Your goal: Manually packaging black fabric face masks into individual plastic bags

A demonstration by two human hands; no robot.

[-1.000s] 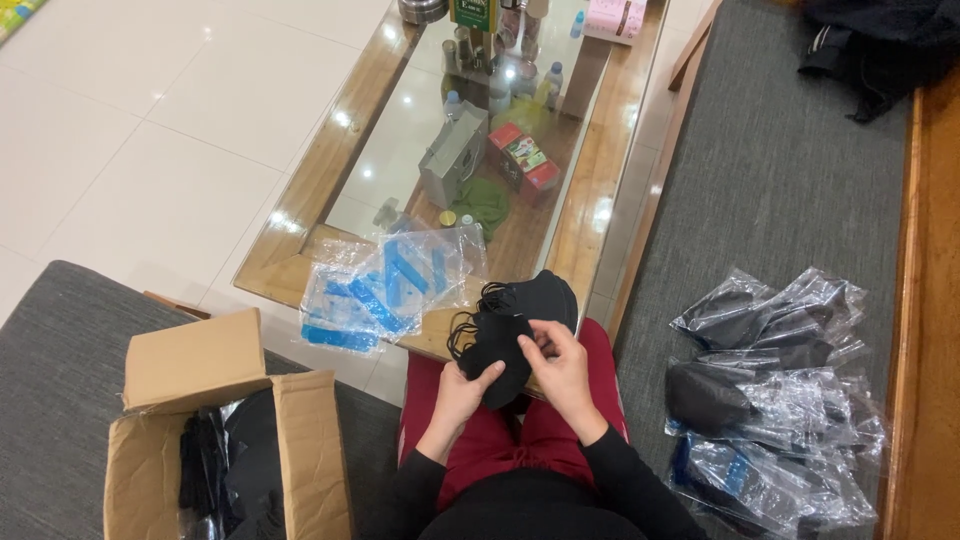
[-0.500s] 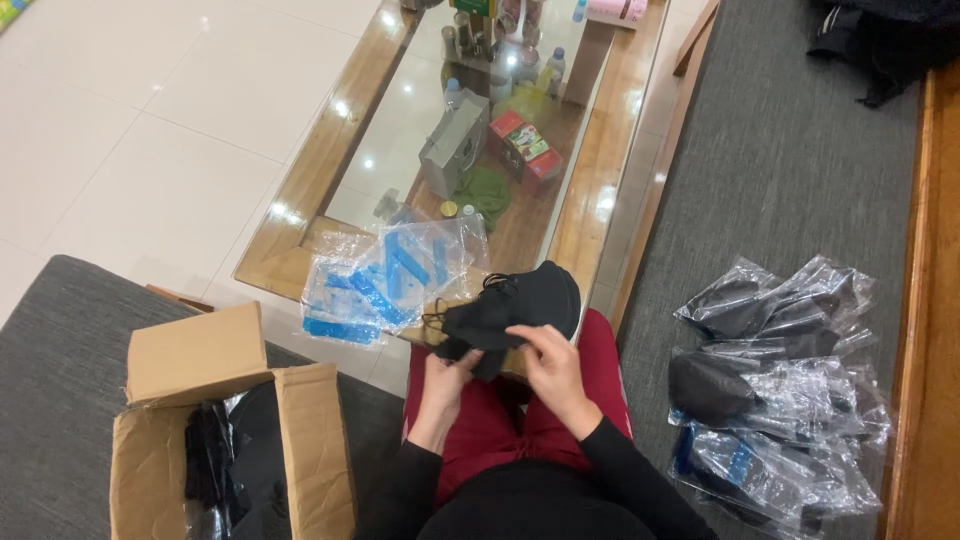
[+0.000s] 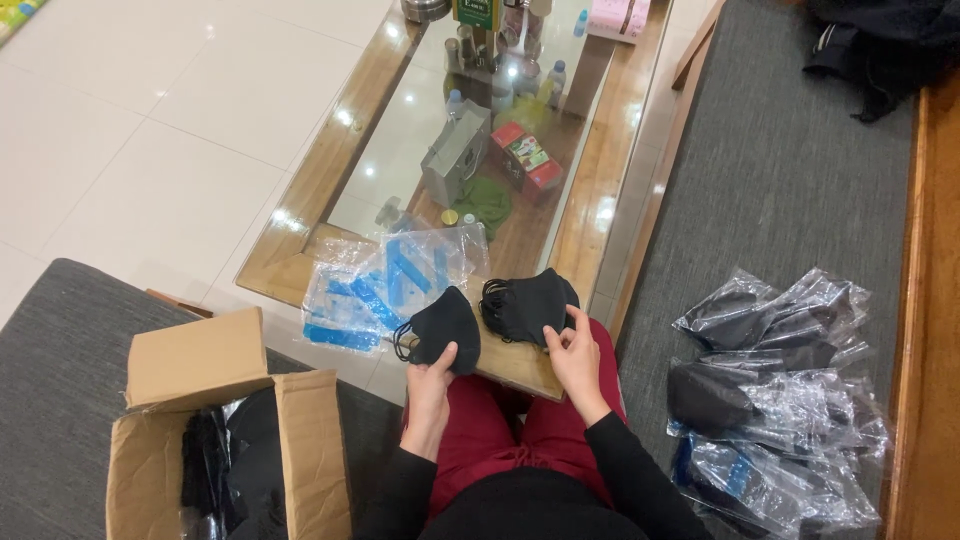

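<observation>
nearest the camera the person sits in a black top and dark red trousers [image 3: 490,440], forearms reaching forward over the knees. to the left, on a grey cushion [image 3: 60,400], stands an open cardboard box [image 3: 225,420] with its flaps up and dark, plastic-wrapped goods inside. to the right, on the grey seat of a wooden bench [image 3: 760,200], lies a loose pile of clear bags [image 3: 780,400] holding black masks. the left hand [image 3: 432,380] is closed on a small stack of black face masks [image 3: 440,325], thumb on top near its lower edge, holding it just over the near edge of the coffee table [image 3: 310,190]. the right hand [image 3: 575,355] grips a second stack of black masks [image 3: 528,305] by its lower right side, fingers curled against it; this stack rests at the table's near right corner, ear loops bunched on its left side. the two stacks sit just beside each other, apart. at the near left corner of the table lie empty clear bags with blue printing [image 3: 385,285], overlapping and hanging slightly past the edge. beyond, the glass top shows a lower shelf with a grey box [image 3: 455,160], a red box [image 3: 528,160] and a green cloth [image 3: 485,200]; bottles and jars crowd the far end. pale glossy floor tiles [image 3: 150,110] spread to the left, and dark clothing [image 3: 880,45] lies at the bench's far end.
</observation>
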